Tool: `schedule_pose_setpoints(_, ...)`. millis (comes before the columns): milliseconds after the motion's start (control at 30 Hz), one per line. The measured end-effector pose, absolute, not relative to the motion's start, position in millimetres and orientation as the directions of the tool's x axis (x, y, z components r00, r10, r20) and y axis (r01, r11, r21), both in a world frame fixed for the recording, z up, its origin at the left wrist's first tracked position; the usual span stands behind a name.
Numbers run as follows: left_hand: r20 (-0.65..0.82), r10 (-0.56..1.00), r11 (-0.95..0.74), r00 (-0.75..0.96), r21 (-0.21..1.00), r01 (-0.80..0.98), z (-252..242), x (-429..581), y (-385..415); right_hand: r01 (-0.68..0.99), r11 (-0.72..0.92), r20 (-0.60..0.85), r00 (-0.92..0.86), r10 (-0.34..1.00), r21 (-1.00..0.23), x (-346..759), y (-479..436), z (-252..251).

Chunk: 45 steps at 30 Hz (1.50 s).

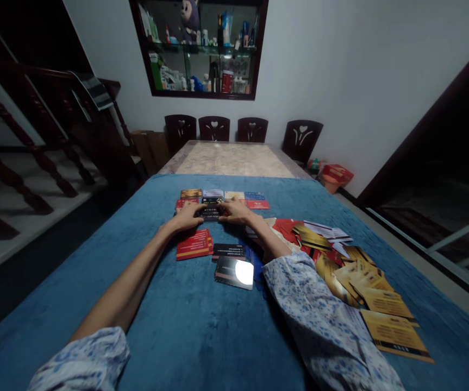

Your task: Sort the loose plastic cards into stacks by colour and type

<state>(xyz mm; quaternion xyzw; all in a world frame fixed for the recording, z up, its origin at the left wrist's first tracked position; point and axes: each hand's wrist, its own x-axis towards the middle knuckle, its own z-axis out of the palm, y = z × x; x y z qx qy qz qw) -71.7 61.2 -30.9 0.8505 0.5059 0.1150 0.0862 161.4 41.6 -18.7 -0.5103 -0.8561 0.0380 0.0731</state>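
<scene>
Left hand, right hand clamped on dark card

Fingertips nearly meeting, pinching card ends low over blue cloth, just below row of cards. Red card nearer, gold cards heaped at right

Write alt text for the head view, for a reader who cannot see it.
The left hand and right hand touch a dark card on a blue cloth. Nearer the person lie red cards, to the right gold cards.
</scene>
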Motion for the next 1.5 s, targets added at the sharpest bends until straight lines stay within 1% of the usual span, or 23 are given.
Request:
schedule_pose_setpoints(100, 0.101, 0.87, -0.491, 0.483, 0.278, 0.825, -27, -71, 57, 0.865, 0.483, 0.093, -0.474, 0.876, -0.139, 162, 42, -19)
schedule_pose_setpoints(333, 0.077, 0.888, -0.455, 0.453, 0.297, 0.84, -19, -67, 49, 0.855, 0.493, 0.106, -0.482, 0.87, -0.159, 164, 43, -21)
schedule_pose_setpoints(633, 0.099, 0.878, -0.474, 0.469, 0.321, 0.82, -20, -68, 51, 0.834, 0.526, 0.132, -0.51, 0.85, -0.168, 165, 52, -29)
schedule_pose_setpoints(867, 0.179, 0.842, -0.538, 0.508, 0.332, 0.775, -29, -72, 59, 0.816, 0.554, 0.163, -0.531, 0.832, -0.165, 164, 52, -32)
schedule_pose_setpoints(1133, 0.205, 0.828, -0.56, 0.522, 0.358, 0.747, -33, -73, 63, 0.797, 0.582, 0.186, -0.555, 0.811, -0.161, 164, 53, -33)
schedule_pose_setpoints(1400, 0.287, 0.787, -0.617, 0.546, 0.363, 0.698, -35, -73, 64, 0.767, 0.62, 0.258, -0.572, 0.778, -0.169, 162, 52, -30)
schedule_pose_setpoints(1500, 0.341, 0.761, -0.648, 0.552, 0.356, 0.673, -33, -72, 61, 0.748, 0.643, 0.291, -0.586, 0.756, -0.165, 161, 51, -28)
